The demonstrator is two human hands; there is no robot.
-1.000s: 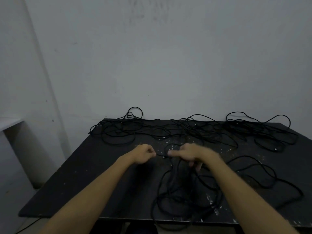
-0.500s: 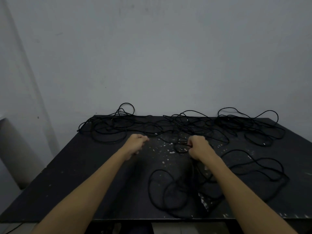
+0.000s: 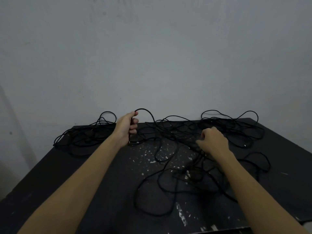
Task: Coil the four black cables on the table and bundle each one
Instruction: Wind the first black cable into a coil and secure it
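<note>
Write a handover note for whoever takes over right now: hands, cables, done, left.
Left hand: raised at the table's far edge, gripping a cable that arcs up from its fist.
Right hand: fingers curled into the loose strands at centre right; exact hold unclear.
Black cables: spread in loose overlapping loops across the table, far left to far right.
Done: no finished coil or bundle visible.
Left: apparently all four.

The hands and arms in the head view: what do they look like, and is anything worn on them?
Both arms are bare from the bottom edge of the picture up to the wrists; no sleeve shows. The left hand and the right hand wear no glove. No ring, watch or bracelet can be seen, though the picture is dim. No markings show on the arms.
</note>
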